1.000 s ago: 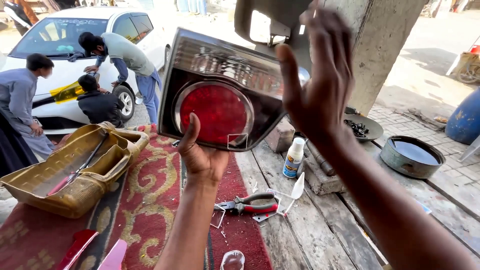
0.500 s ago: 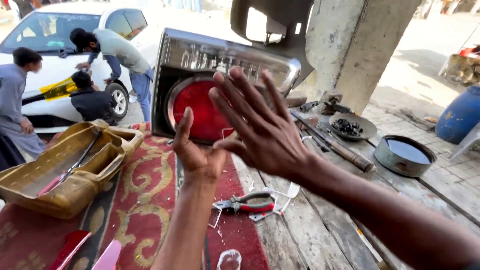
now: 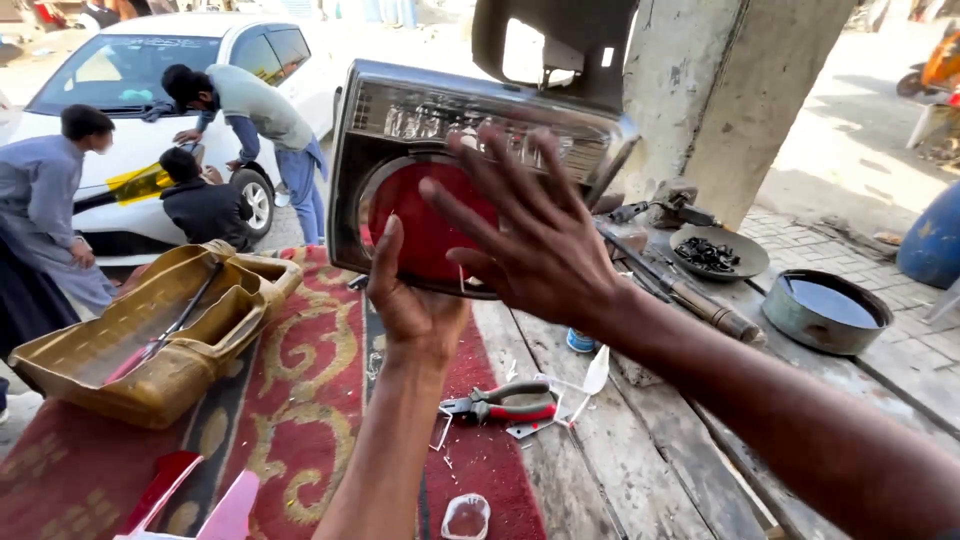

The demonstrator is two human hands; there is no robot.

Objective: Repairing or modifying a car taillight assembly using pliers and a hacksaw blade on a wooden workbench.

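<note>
One tail lamp (image 3: 440, 200), two bowls (image 3: 825, 310).

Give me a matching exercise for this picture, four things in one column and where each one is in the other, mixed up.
Things:
1. tail light
2. pliers
3. round metal pan
4. yellowed lamp housing

Places:
A. on the red patterned rug, left
B. held up by the left hand
C. far right of the wooden planks
D. lying below the hands

Pairs: 1-B, 2-D, 3-C, 4-A

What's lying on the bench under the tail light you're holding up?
Below the tail light, red-handled pliers, a white plastic piece and a small can lie on the bench. The left hand hides anything behind it.
</note>
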